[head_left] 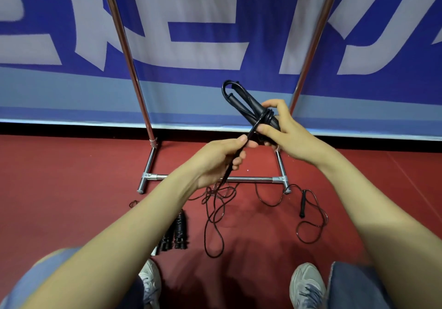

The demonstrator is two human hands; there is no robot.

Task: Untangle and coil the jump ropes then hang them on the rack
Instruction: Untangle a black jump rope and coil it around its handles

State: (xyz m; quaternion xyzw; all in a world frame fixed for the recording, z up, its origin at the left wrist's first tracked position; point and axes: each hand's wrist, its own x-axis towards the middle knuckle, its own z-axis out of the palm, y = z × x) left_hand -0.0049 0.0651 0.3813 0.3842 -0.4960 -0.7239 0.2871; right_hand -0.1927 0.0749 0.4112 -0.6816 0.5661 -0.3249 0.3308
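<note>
While my right hand curls round the coiled jump rope, my left hand pinching its loose strand between thumb and forefinger, close beside my right fingers, rack behind, thinner rope sprawled on floor below

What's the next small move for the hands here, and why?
Probably another wrap: the left hand carries its pinched strand round the bundle that the right hand grips. A few turns already cinch the bundle, but loose rope trails to the floor, so it is not ready for the rack.
</note>
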